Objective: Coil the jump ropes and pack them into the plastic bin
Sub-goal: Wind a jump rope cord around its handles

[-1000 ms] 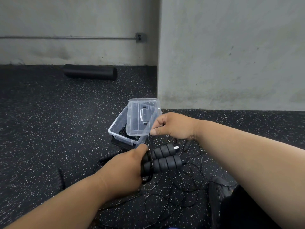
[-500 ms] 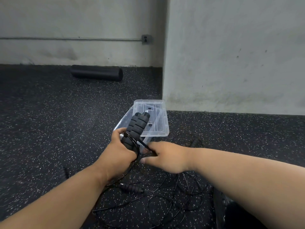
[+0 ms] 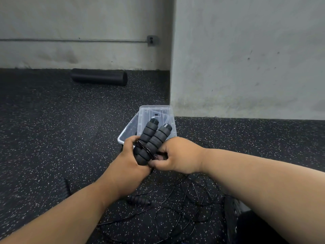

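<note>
Handles [image 3: 150, 140] of one jump rope sit side by side, pointing up and away from us, with thin black cord [image 3: 144, 148] wrapped round their middle. Our left hand [image 3: 131, 162] grips their lower ends, fingers curled round. Our right hand [image 3: 176, 155] is just beside, fingers curled and pinching cord by the handle bases. Behind them on the speckled floor [image 3: 52, 138] we see the clear plastic bin [image 3: 128, 132], its lid [image 3: 156, 115] lying askew on top. Loose rope [image 3: 184, 205] is tangled on the floor below our hands, with a spare handle [image 3: 139, 199] in it and another [image 3: 65, 188] further left. Black foam roller [image 3: 99, 76] lies by the far wall [image 3: 70, 23].
</note>
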The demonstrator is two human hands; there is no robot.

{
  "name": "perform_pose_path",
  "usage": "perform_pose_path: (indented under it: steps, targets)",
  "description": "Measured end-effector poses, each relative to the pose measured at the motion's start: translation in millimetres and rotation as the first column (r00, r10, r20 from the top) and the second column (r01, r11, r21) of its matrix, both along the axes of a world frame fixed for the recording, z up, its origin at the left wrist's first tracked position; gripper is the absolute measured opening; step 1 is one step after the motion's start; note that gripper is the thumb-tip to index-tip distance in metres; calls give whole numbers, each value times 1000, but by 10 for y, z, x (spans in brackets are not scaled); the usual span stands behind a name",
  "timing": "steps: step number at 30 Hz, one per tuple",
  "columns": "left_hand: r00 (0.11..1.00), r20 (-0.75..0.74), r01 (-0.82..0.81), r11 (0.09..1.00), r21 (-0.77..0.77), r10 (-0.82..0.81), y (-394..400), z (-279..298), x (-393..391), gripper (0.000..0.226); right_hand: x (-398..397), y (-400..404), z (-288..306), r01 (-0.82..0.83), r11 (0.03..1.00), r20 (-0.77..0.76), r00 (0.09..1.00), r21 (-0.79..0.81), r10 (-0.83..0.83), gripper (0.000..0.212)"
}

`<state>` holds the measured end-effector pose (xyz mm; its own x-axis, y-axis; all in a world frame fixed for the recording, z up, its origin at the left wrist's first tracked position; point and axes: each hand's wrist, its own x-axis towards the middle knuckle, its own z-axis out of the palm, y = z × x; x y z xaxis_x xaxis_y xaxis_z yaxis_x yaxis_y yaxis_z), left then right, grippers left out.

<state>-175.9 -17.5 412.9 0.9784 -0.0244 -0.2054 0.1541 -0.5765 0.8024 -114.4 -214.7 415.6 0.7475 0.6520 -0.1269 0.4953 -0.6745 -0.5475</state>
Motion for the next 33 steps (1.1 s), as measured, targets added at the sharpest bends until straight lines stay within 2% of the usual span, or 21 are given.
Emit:
perform_pose_path:
  steps: [5,12,16,24,29,33]
  targets:
    - [1000,1,6,996,-89,-6,0,-38,-9,75,-27,23,21,-76,994,114,990,-79,84,39]
    - [998,-31,39,955,-293,-50,-3,-80,0,74,-31,-30,81,-149,986,129,979,-79,158,31]
    - [997,-28,59,931,-360,-74,-10,-86,-2,72,-39,-31,102,-177,980,162,968,-92,190,28]
    - [996,34,87,948,-308,-81,30,-156,35,73,-27,-81,108,-205,969,184,956,-135,228,31]
    - [991,58,135,956,-262,-124,53,-136,41,80,-11,-111,131,-196,973,125,970,-121,211,26]
    - [987,12,158,962,-223,-160,92,-87,30,86,-5,-148,150,-197,974,127,969,-111,210,27]
